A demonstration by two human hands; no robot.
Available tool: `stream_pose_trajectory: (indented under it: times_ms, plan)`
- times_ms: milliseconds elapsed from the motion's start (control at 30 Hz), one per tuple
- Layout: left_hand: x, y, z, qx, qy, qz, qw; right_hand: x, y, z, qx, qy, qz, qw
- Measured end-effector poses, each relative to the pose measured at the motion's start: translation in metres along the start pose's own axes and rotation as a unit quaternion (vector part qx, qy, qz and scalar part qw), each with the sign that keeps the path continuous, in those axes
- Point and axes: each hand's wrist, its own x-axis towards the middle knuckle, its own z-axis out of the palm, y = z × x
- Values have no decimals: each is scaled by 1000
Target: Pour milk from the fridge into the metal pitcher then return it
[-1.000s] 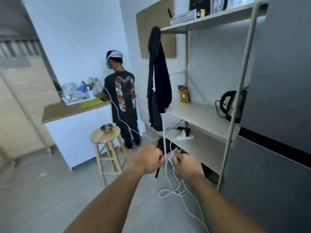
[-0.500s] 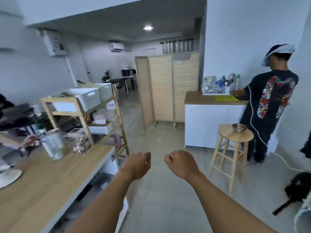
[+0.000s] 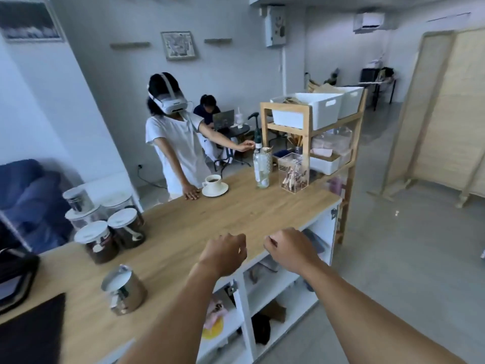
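Observation:
A shiny metal pitcher [image 3: 125,291] holding white milk stands on the wooden counter [image 3: 199,222] at the lower left. My left hand [image 3: 225,252] hovers over the counter's front edge, right of the pitcher, fingers curled with nothing in them. My right hand [image 3: 290,249] is a loose fist beside it, past the counter's edge, also holding nothing. No milk carton and no fridge are in sight.
Several lidded jars [image 3: 110,237] stand behind the pitcher. A cup on a saucer [image 3: 214,185], a pump bottle [image 3: 261,166] and a clear box [image 3: 294,172] sit farther along. A person in a headset [image 3: 175,143] leans on the far side. A wooden shelf [image 3: 315,132] stands right.
The view has swung left from the fridge and shelf corner, across the room, to the wooden counter. Both hands let go of a white cable and now hang curled before me.

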Motion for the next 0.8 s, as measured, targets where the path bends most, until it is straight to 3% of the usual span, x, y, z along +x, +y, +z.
stream_pose_trajectory:
  times_ms: [400,633,800]
  plan:
    - [-72,-115,58,-26,25,-200,979,61,-51,122,98,-134,-108,980]
    - [-116,-162,66,38,68,-311,947,89,-77,163,102,-213,-141,962]
    - [-156,-198,64,19,82,-403,911,102,-121,188,107,-264,-174,943]
